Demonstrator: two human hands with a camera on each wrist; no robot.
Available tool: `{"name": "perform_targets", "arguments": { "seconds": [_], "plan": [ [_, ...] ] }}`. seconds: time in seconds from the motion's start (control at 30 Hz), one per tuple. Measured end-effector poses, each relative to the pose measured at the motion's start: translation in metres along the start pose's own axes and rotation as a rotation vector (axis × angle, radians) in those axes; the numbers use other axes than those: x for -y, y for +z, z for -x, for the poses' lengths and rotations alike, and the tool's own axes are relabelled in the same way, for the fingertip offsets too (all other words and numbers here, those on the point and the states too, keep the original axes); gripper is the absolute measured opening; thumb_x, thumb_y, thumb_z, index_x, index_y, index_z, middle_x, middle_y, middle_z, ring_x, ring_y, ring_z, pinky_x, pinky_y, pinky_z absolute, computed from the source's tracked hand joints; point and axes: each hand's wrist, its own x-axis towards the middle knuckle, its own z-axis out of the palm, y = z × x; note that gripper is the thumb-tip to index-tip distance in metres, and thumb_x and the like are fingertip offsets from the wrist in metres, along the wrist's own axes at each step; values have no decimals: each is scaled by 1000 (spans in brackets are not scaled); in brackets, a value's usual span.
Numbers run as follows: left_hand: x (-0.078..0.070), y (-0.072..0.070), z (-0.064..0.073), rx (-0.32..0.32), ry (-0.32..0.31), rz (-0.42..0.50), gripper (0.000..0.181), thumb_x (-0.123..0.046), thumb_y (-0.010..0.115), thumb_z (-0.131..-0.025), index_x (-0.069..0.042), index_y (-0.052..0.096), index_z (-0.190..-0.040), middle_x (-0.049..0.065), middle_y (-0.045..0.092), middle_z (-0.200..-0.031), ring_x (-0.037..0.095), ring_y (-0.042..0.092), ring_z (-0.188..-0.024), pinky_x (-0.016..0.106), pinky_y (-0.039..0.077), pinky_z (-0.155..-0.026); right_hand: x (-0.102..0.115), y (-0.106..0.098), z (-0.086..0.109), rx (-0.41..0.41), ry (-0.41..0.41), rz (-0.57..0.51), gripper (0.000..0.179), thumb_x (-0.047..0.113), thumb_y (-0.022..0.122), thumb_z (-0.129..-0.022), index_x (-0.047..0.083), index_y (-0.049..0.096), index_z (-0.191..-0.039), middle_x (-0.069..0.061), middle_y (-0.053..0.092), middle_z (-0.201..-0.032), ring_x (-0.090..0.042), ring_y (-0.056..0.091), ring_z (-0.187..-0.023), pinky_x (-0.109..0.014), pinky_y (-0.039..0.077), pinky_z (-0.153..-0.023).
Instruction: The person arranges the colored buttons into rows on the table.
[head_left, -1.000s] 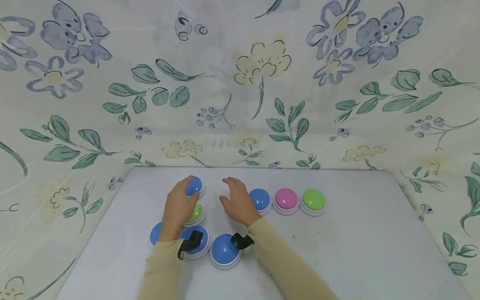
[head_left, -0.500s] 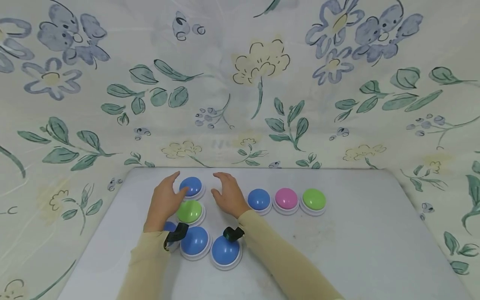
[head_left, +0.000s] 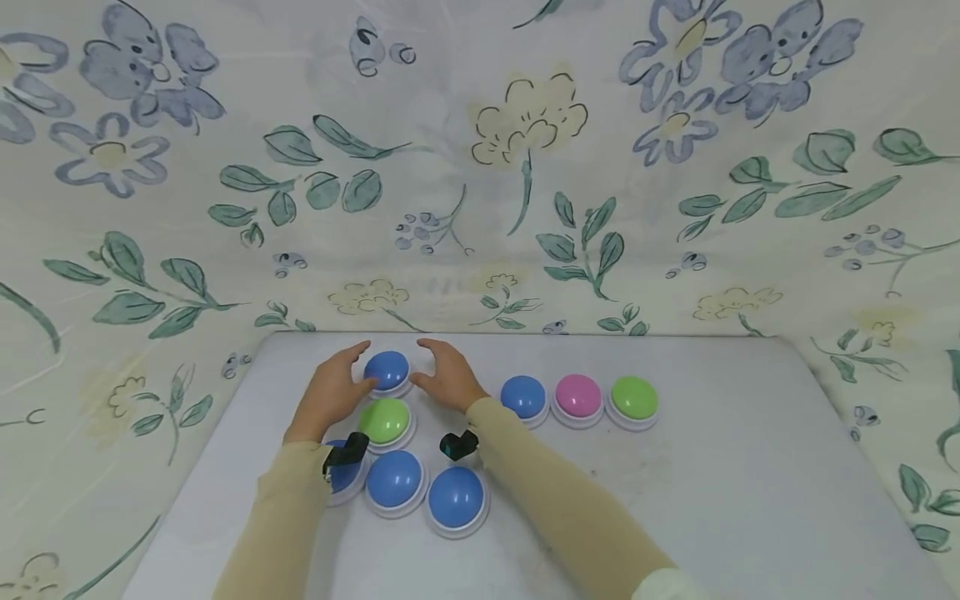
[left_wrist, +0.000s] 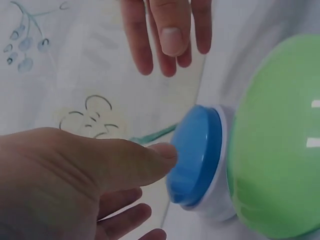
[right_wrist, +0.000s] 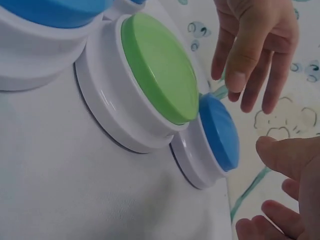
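A blue domed push button [head_left: 387, 370] on a round white base stands at the back left of the table, between my two hands. My left hand [head_left: 327, 394] is at its left side, with fingers spread and the thumb tip overlapping the button's edge in the head view. On the opposite side, my right hand [head_left: 450, 377] has its thumb and fingers apart, facing the same button. Directly in front of it sits a green push button [head_left: 385, 420]. Both wrist views show the blue dome [left_wrist: 195, 155] beyond the green one [right_wrist: 160, 70], with neither hand's fingers closed round it.
Three more blue buttons form a front row: one partly behind my left wrist [head_left: 345, 471], a middle one [head_left: 394, 478] and a right one [head_left: 456, 497]. To the right stand a blue [head_left: 522, 397], a pink [head_left: 578, 396] and a green button [head_left: 634, 397]. Flowered cloth [head_left: 450, 167] rises behind the table.
My left hand has drawn back from over the far blue and green buttons to the blue one's left side. My right hand has moved left towards that button. The buttons stay in place.
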Motion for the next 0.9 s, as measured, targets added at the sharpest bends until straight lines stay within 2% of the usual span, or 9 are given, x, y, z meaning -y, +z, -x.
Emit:
{"name": "perform_targets", "arguments": {
  "seconds": [0.1,0.3,0.6,0.9],
  "plan": [
    [2,0,-3,26,14,6,69,-11,67,-92,3,36,-152,34,43,-146,52,42,-133,66,38,-109,-1,3,-7,30,6,5,62,22,69,-96,15,43,-152,-6,44,-155,-24,43,-142,-37,37,-117],
    [11,5,-8,67,1,21,71,-9,68,-90,3,35,-152,33,42,-148,52,42,-134,66,37,-109,-7,15,-16,86,29,-36,64,21,70,-95,15,42,-153,-5,47,-154,-24,52,-133,-34,45,-111],
    [21,13,-10,119,-53,43,77,-13,72,-90,2,32,-154,31,39,-151,51,35,-139,64,33,-113,-9,24,-20,112,9,-38,66,17,70,-94,10,42,-153,-7,46,-154,-24,46,-140,-33,38,-116],
    [23,18,-10,102,-20,62,73,-15,70,-92,7,35,-151,32,42,-149,51,38,-138,62,33,-114,-2,26,-19,133,4,12,64,18,69,-95,9,42,-152,-8,48,-153,-23,43,-142,-33,35,-118]
  ]
}}
